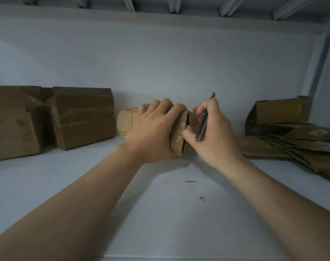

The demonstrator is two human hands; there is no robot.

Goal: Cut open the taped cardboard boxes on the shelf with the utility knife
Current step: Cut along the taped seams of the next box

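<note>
Your left hand [153,132] clamps the small box [125,123] mid-shelf while your right hand [211,136] grips the utility knife [202,127] at its flap; looks light, crushable, so hold the edges.

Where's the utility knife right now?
Head view, just right of centre: the right hand grips the utility knife at the right end of the small box held by the left hand.
</note>
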